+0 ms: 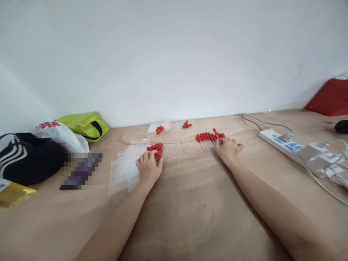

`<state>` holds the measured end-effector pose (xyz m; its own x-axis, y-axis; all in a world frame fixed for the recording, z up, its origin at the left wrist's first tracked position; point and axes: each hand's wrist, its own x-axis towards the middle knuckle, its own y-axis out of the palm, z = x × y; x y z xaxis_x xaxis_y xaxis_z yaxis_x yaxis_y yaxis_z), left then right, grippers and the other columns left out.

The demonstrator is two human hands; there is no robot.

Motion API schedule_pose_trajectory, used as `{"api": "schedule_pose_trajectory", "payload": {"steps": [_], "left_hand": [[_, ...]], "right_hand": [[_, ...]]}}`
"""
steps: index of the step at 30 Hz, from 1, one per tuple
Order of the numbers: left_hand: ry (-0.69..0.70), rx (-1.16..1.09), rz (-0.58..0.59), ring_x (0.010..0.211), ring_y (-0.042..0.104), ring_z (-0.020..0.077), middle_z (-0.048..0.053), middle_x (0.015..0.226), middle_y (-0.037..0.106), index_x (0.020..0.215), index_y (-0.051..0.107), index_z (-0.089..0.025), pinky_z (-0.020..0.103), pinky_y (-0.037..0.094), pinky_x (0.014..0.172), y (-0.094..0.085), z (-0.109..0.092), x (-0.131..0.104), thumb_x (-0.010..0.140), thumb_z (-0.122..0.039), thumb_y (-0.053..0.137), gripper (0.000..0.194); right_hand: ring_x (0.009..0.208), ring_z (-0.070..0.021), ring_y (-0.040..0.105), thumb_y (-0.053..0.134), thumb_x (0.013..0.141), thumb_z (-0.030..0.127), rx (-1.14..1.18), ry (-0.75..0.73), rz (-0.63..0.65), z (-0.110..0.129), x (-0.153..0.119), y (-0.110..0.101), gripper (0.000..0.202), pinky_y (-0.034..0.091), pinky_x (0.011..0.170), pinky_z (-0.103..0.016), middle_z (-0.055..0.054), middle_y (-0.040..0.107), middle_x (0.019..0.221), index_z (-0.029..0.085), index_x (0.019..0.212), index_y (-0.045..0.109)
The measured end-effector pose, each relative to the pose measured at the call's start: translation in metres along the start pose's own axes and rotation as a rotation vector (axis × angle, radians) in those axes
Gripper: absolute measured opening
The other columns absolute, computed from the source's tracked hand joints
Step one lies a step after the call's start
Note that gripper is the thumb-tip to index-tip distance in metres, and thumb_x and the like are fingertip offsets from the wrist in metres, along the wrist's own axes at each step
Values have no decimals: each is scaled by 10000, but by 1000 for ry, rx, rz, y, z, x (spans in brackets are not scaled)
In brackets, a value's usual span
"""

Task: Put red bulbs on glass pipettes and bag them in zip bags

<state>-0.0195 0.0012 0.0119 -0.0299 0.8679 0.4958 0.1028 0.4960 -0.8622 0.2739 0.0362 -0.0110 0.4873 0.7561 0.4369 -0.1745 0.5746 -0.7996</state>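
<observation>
My left hand (149, 166) rests with bent fingers on a pile of red rubber bulbs (154, 146), its thumb apart from the fingers. Clear zip bags (123, 168) lie under and beside it. To the right of the pile, thin clear glass tubes (172, 151) lie side by side, with a smaller group of tubes (186, 146) close by. My right hand (229, 148) is at the right end of a row of red-capped droppers (205, 137), thumb and forefinger closed at the last one. One loose red bulb (214, 131) sits above the row. The right fingertips are partly hidden.
Two bags with red bulbs (159, 129) (186, 125) lie near the wall. At right are a power strip (280, 141) with chargers and cables, and a red bag (328, 98). At left lie a black bag (32, 156), a white plastic bag (58, 134), a green bag (81, 123) and a yellow packet (16, 194).
</observation>
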Motion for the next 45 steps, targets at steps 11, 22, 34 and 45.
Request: {"api": "schedule_pose_trajectory", "payload": {"steps": [11,22,34,45], "left_hand": [[40,-1,47,829,543,234,42,813,599,754,570,-206,346,306,709,2,7,2,761,-406,530,204],[302,-234,-123,793,546,216,48,795,623,771,559,-185,352,328,739,-3,-5,-4,790,-298,499,129],[514,-374,122,802,521,197,26,814,624,807,641,-243,385,296,771,-7,-24,-16,777,-306,550,114],[486,-430,110,822,542,192,23,835,649,871,563,-199,384,303,828,-3,-21,-16,825,-219,472,104]], "right_hand": [[824,-223,452,412,790,335,84,-246,-42,26,-25,-3,274,191,734,-363,-85,623,800,185,776,641],[811,-247,502,406,794,360,135,-199,163,91,-39,18,315,215,722,-386,-120,650,808,172,780,658],[797,-264,535,445,725,325,61,-105,308,93,-30,17,294,231,762,-424,-125,651,738,171,725,696],[835,-294,492,423,769,249,-24,-291,149,84,-39,14,258,238,728,-429,-199,625,828,91,782,626]]}}
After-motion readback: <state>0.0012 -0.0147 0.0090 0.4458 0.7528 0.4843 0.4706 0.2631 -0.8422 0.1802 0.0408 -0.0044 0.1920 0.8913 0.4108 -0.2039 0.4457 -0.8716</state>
